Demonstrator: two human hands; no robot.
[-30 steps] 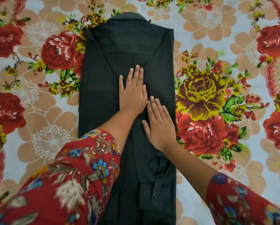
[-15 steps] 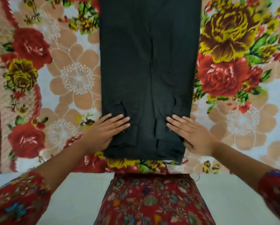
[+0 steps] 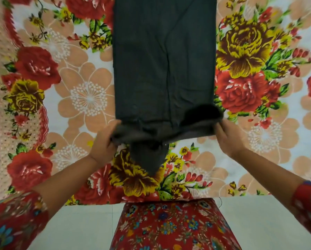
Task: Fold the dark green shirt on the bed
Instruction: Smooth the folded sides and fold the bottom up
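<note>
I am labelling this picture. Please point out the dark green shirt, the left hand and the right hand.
dark green shirt (image 3: 162, 60): head view, flat middle of the cloth.
left hand (image 3: 104, 143): head view, back of the hand.
right hand (image 3: 228, 138): head view, back of the hand.

We get one view only: head-worn, wide-angle, standing at the near edge of the bed (image 3: 89, 98), facing forward and steeply down. Close range; forearms (image 3: 66, 179) enter from both lower corners. We see the top edge crop the dark green shirt (image 3: 162, 60); the bottom catches floor (image 3: 82, 224) and the wearer's dress (image 3: 169, 228).
</note>
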